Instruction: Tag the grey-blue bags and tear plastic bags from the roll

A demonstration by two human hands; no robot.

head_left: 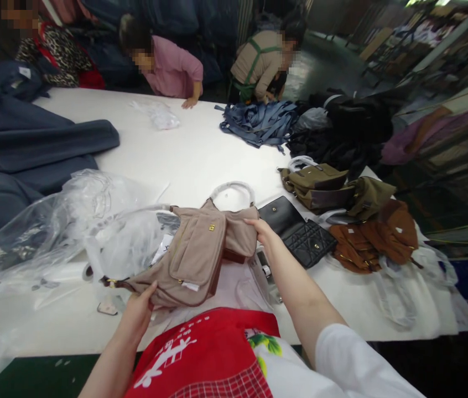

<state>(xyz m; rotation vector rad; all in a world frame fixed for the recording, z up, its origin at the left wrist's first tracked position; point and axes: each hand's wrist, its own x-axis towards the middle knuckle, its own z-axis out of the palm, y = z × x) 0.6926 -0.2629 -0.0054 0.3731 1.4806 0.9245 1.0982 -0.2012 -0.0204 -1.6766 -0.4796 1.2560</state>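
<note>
A taupe handbag (198, 251) with a zipped front pocket and a small gold emblem is tilted in front of me, above the white table. Its two handles are wrapped in clear plastic. My left hand (139, 304) grips the lower left corner, thumb on the front. At the upper right side, my right hand (261, 231) pinches the bag's edge, its fingers partly hidden behind. Crumpled clear plastic bags (121, 237) lie just left of the handbag. A black quilted wallet-like bag (300, 232) lies open to the right of my right hand.
Olive bags (321, 185) and brown bags (373, 237) lie at the right. Blue straps (256, 121) and black items (342, 130) are heaped behind them. Dark blue pieces (39, 132) cover the left side. Several people stand around the white table (192, 149).
</note>
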